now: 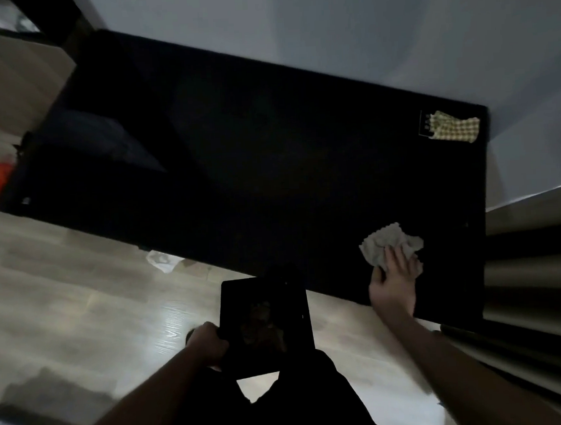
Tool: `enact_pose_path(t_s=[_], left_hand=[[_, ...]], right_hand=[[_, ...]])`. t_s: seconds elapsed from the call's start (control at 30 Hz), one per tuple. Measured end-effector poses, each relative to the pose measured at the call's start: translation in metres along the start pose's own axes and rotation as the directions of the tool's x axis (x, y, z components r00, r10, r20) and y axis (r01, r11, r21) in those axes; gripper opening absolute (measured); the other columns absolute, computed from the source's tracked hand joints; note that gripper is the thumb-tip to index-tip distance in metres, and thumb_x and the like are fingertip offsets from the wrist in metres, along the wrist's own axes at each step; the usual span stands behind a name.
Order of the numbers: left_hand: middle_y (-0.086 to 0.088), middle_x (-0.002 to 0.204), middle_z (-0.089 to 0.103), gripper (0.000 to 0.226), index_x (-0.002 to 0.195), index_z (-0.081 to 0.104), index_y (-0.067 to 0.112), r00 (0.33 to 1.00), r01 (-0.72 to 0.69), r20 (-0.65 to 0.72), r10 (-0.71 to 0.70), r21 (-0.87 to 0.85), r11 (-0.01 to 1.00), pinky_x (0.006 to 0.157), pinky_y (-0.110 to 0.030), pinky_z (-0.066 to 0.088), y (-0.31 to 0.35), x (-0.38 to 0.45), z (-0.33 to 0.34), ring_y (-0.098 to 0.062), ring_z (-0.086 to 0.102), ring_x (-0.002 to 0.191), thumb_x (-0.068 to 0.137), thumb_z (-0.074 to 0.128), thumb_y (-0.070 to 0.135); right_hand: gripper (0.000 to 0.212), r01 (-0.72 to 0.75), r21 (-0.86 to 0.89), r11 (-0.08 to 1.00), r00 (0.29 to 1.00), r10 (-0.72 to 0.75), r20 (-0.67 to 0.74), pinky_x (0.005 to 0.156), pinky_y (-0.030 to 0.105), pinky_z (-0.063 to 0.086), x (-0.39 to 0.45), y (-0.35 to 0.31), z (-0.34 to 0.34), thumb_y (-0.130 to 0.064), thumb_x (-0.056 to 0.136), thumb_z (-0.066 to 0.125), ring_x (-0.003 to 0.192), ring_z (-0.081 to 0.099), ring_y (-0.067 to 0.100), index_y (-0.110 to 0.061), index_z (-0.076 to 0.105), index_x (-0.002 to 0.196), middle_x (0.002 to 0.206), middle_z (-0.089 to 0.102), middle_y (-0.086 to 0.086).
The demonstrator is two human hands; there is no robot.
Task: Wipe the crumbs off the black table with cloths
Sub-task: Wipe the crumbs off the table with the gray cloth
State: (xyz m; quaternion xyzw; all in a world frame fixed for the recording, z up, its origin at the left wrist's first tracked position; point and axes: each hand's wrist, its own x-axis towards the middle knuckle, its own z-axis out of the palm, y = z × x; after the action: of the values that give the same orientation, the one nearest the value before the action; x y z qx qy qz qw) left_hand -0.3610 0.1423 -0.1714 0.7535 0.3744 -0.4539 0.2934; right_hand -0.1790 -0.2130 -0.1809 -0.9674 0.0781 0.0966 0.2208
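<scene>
Right hand (393, 279) pressing crumpled grey cloth (387, 243), matte black table (236, 149)

Both forearms bare to the frame edge, no sleeves visible; left hand (208, 343) and right hand (392, 284) ungloved; no rings discernible; dark garment on lower body.
</scene>
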Motion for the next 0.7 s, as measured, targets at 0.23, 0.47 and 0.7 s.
enact_pose_path(t_s=[0.23, 0.47, 0.7], left_hand=[[-0.003, 0.06, 0.067, 0.014, 0.055, 0.061, 0.012, 1.0, -0.01, -0.004, 0.01, -0.069, 0.998, 0.056, -0.032, 0.057, -0.03, -0.01, -0.013, -0.023, 0.075, 0.069, 0.069, 0.057, 0.016], [0.001, 0.057, 0.06, 0.029, 0.053, 0.054, 0.015, 0.998, -0.052, -0.024, 0.051, -0.018, 0.998, 0.061, -0.03, 0.05, -0.079, -0.006, -0.031, -0.027, 0.075, 0.084, 0.081, 0.061, 0.021], [-0.007, 0.069, 0.076, 0.019, 0.067, 0.072, 0.01, 0.991, -0.104, -0.099, 0.094, -0.103, 0.989, 0.067, -0.032, 0.059, -0.173, -0.022, -0.073, -0.022, 0.075, 0.07, 0.073, 0.06, 0.023]], right_hand=[[0.048, 0.313, 0.189, 0.931, 0.917, -0.348, 0.195, 0.116, 0.031, 0.037, -0.089, -0.117, 0.068, -0.006, 0.09, 0.049, 0.14, 0.055, 0.026, -0.019, 0.071, 0.131, 0.145, 0.063, 0.0], [0.042, 0.232, 0.391, 0.891, 0.727, -0.426, 0.538, 0.09, 0.011, 0.049, -0.193, -0.216, 0.063, -0.019, 0.1, 0.044, 0.112, 0.067, 0.007, -0.032, 0.069, 0.131, 0.127, 0.073, -0.012], [0.041, 0.085, 0.368, 0.926, 0.846, -0.262, 0.463, 0.049, 0.014, 0.04, -0.213, -0.237, 0.03, -0.017, 0.106, 0.048, 0.054, 0.055, 0.001, -0.044, 0.064, 0.133, 0.101, 0.072, -0.018]])
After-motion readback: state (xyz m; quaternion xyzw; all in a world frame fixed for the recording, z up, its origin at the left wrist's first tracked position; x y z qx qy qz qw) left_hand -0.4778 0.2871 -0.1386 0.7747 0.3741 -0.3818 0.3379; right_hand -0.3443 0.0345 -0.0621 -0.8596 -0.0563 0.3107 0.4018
